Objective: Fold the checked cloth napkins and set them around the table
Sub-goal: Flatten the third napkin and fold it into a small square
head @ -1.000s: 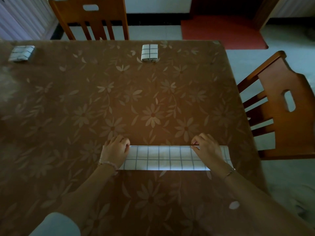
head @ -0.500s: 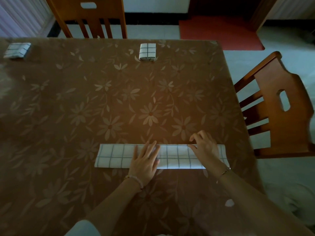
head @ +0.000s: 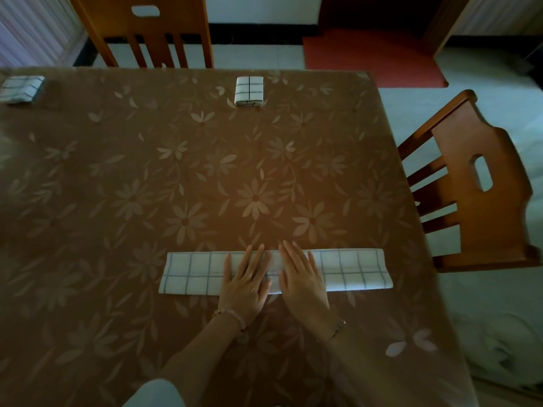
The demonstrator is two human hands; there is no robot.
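- Left hand (head: 245,284) and right hand (head: 302,282) lie flat, fingers straight, mid-strip on the napkin (head: 352,270); likely pressing the crease.
- Two folded napkins (head: 249,90) sit at far places.

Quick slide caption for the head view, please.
Left hand and right hand press the strip-folded napkin; far-centre napkin and far-left napkin sit folded on the table.
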